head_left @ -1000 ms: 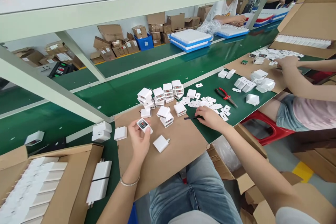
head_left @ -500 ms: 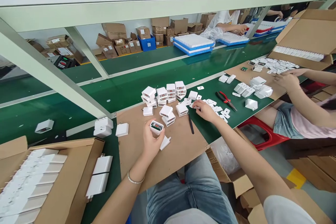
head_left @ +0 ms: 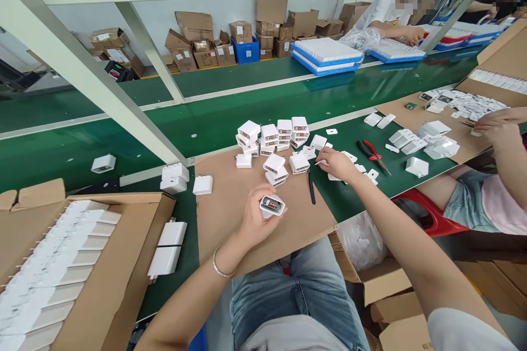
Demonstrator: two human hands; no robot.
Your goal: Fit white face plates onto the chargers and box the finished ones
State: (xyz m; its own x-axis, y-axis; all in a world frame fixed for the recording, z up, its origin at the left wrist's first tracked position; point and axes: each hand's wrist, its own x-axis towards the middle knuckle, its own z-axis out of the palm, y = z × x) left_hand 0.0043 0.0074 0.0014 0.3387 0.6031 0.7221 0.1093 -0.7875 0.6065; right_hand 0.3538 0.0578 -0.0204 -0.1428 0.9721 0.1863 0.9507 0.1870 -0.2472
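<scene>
My left hand [head_left: 259,216] is closed around a white charger housing [head_left: 272,205], whose open end faces up and shows dark and orange parts inside. Between the fingertips of my right hand [head_left: 337,164] is a small white cover plate [head_left: 322,163], seen edge-on, held over more loose plates [head_left: 361,168]. Just left of that hand stands a white charger [head_left: 299,163]. Two stacked chargers [head_left: 275,169] lie beyond my left hand, with rows of stacked chargers [head_left: 269,134] behind them. A black tweezer-like tool [head_left: 311,189] rests below my right hand.
Under the work lies a brown cardboard sheet [head_left: 230,225]. Red-handled pliers [head_left: 374,156] lie to the right. A carton [head_left: 135,236] of white chargers stands at left, beside a metal post [head_left: 99,66]. A co-worker's hand [head_left: 498,126] works at far right.
My right hand has lifted a small white plate from the loose ones. My left hand has tilted the charger housing and brought it closer to my right hand. The camera view has shifted.
</scene>
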